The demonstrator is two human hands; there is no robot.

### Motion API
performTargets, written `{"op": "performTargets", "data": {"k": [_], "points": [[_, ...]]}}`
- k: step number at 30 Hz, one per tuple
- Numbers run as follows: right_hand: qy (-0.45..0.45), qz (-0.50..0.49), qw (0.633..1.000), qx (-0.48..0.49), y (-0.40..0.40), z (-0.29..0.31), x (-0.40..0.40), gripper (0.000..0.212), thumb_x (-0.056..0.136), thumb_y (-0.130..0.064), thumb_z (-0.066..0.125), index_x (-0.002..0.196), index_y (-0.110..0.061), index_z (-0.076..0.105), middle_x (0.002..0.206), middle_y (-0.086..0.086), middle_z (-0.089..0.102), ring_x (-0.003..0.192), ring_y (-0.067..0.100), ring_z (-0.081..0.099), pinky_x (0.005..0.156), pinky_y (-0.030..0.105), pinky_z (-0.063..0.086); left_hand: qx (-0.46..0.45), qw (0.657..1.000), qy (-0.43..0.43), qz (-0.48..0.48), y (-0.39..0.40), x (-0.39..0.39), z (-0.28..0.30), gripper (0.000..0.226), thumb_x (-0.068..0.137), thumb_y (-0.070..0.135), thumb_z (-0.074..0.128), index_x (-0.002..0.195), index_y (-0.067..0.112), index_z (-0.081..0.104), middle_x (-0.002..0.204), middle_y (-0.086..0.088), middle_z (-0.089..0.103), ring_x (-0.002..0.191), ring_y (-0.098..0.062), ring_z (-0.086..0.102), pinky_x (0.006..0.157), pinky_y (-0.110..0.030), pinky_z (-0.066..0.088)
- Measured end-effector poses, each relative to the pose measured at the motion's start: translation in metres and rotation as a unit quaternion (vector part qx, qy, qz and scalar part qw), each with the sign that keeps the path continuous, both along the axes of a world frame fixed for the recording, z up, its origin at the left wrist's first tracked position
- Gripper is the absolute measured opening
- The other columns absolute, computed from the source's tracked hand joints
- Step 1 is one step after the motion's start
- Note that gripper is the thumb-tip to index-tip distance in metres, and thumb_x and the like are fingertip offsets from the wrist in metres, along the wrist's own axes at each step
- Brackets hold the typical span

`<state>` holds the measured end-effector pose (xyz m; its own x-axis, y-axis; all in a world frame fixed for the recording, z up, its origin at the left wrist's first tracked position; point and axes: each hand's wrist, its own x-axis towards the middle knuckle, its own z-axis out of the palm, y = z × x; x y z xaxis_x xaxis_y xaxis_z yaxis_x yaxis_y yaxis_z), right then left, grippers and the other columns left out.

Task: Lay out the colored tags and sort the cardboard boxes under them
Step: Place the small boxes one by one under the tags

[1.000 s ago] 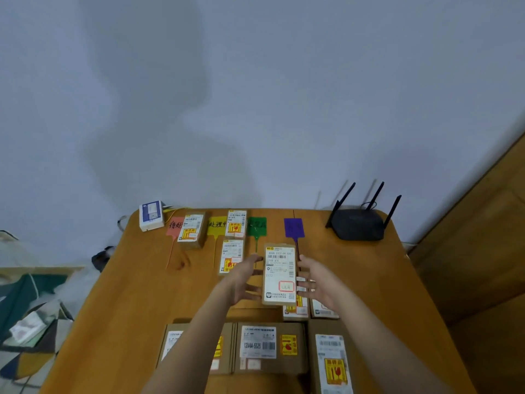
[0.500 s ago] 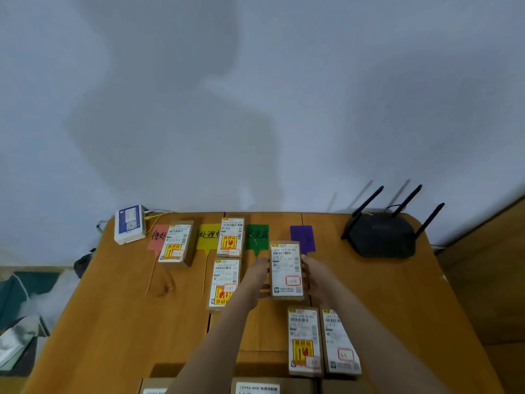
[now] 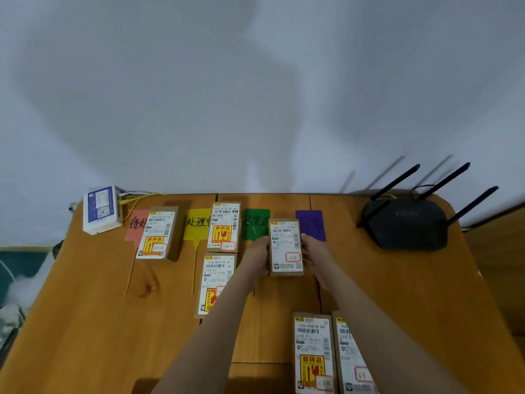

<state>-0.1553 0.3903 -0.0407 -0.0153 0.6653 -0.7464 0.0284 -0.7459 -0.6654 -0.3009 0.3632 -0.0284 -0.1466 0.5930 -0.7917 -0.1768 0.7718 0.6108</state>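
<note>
Two bare hands bracket one small labelled cardboard box (image 3: 285, 247) on the orange-brown wooden surface (image 3: 85, 322); the left hand (image 3: 255, 255) and right hand (image 3: 316, 258) form a grip pressed against its long sides; it sits between the green tag (image 3: 255, 223) and purple tag (image 3: 312, 223); a black four-antenna router (image 3: 406, 223) stands at the far right corner; three labelled boxes lie by the pink tag (image 3: 136, 223) and yellow tag (image 3: 197, 223).

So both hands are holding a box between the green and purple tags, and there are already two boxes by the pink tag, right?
Not quite. The head view shows one box by the pink tag; the two boxes sit by the yellow tag. Both hands do hold a box between the green tag and purple tag.
</note>
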Motion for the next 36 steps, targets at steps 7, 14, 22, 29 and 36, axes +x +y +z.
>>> {"op": "performTargets", "data": {"k": [7, 14, 22, 29, 36], "points": [[0.006, -0.009, 1.000, 0.011, 0.013, -0.007, -0.003, 0.023, 0.099, -0.031, 0.054, 0.094, -0.018, 0.072, 0.095, 0.006, 0.077, 0.087, 0.022, 0.073, 0.096, 0.045, 0.056, 0.010, 1.000, 0.017, 0.003, 0.018, 0.001, 0.002, 0.026, 0.101, 0.035, 0.042, 0.086, 0.020, 0.057, 0.084, -0.002, 0.069, 0.075, -0.014, 0.064, 0.077, -0.033, 0.053], [-0.008, -0.006, 1.000, 0.004, 0.026, -0.007, -0.001, 0.028, 0.099, -0.033, 0.053, 0.106, -0.011, 0.069, 0.100, 0.008, 0.075, 0.098, 0.024, 0.070, 0.102, 0.045, 0.051, 0.031, 0.999, 0.027, -0.015, 0.029, 0.002, 0.002, 0.025, 0.101, 0.034, 0.042, 0.085, 0.021, 0.056, 0.091, -0.002, 0.068, 0.084, -0.016, 0.065, 0.092, -0.041, 0.052], [-0.067, -0.011, 0.998, 0.000, 0.010, 0.006, 0.034, 0.047, 0.102, -0.042, 0.045, 0.136, -0.010, 0.052, 0.125, 0.007, 0.063, 0.109, 0.023, 0.059, 0.100, 0.041, 0.044, 0.052, 0.993, 0.108, -0.023, -0.013, -0.007, 0.014, 0.038, 0.101, 0.024, 0.042, 0.138, 0.017, 0.049, 0.130, -0.005, 0.055, 0.119, -0.023, 0.052, 0.096, -0.038, 0.046], [-0.101, -0.023, 0.993, -0.052, -0.077, 0.041, 0.061, 0.040, 0.104, -0.031, 0.044, 0.131, -0.004, 0.056, 0.136, 0.022, 0.057, 0.123, 0.038, 0.057, 0.102, 0.046, 0.048, -0.004, 0.997, 0.066, -0.047, -0.097, 0.007, 0.018, 0.044, 0.099, 0.038, 0.043, 0.138, 0.018, 0.048, 0.133, -0.008, 0.054, 0.121, -0.029, 0.051, 0.106, -0.050, 0.043], [-0.082, 0.014, 0.993, -0.089, -0.169, 0.054, 0.066, 0.040, 0.101, -0.038, 0.043, 0.119, -0.009, 0.063, 0.100, 0.011, 0.071, 0.101, 0.030, 0.066, 0.090, 0.042, 0.053, -0.045, 0.997, 0.026, -0.057, -0.168, 0.042, 0.050, 0.016, 0.103, 0.024, 0.042, 0.092, 0.018, 0.053, 0.093, 0.000, 0.056, 0.082, -0.016, 0.053, 0.086, -0.037, 0.047]]}}
